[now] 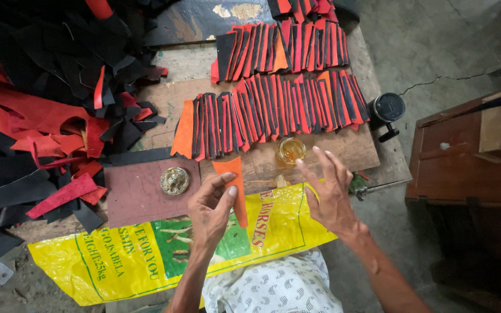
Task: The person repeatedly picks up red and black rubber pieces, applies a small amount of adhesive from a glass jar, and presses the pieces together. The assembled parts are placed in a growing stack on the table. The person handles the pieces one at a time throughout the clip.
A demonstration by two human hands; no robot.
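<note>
One yellow sack [297, 229] lies beneath both hands.

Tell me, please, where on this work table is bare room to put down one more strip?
Free: the maroon board around the brass disc, and bare wood right of the small glass jar, under the lower strip row. The left hand holds an orange strip over the yellow sack. Crowded: the scrap pile on the left.
</note>
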